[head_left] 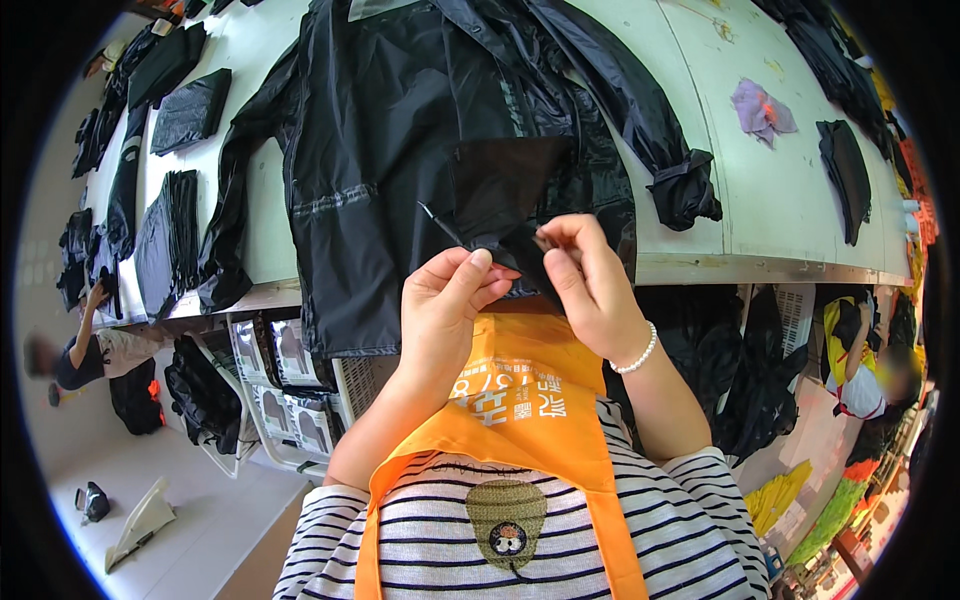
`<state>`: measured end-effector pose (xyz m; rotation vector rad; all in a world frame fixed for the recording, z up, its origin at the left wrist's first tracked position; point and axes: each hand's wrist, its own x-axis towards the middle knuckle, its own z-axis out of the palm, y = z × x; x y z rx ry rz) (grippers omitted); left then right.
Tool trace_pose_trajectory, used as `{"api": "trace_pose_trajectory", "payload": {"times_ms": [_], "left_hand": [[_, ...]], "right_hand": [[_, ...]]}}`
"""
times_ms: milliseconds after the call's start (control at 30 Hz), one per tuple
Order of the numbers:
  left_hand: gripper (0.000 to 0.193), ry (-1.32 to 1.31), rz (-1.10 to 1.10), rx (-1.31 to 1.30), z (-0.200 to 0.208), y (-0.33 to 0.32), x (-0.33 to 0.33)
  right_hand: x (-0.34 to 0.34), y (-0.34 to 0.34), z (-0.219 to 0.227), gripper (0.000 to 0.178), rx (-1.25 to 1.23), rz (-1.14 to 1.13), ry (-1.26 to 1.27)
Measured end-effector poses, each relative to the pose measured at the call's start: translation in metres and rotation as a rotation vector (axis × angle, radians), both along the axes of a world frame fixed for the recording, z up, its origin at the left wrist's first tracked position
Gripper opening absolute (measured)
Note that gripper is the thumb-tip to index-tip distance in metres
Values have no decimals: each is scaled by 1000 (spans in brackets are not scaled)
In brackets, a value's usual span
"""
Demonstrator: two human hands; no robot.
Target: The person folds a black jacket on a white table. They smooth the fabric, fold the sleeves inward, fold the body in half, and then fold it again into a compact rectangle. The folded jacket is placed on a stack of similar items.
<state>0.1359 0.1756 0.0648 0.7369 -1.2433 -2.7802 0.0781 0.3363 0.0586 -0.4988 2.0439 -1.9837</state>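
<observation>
Two grips, left hand (447, 295) and right hand (597, 290), pinch black cloth (518, 252); a slip could make the pointed tool (437, 220) snag it.

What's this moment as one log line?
left hand: pinching black cloth; right hand: pinching same cloth; black garment: spread on white table

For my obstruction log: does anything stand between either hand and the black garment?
Nothing visible does: the left hand and right hand both pinch the black garment. A thin pointed object shows over it near the left hand, without separating either hand from it.
</observation>
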Motion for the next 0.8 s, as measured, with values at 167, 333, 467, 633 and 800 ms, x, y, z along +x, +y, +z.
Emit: {"api": "trace_pose_trajectory", "payload": {"times_ms": [167, 333, 467, 633, 800], "left_hand": [[10, -1, -20, -55, 4, 2, -1], [12, -4, -45, -90, 7, 3, -1], [13, 6, -51, -102, 8, 2, 0], [13, -1, -53, -98, 7, 2, 1], [12, -18, -38, -105, 6, 2, 2]], "right_hand": [[2, -3, 6, 18, 122, 80, 61], [3, -5, 6, 17, 121, 75, 88], [3, -6, 4, 14, 116, 85, 96], [5, -5, 8, 12, 127, 80, 59], [3, -7, 6, 14, -29, -15, -98]]}}
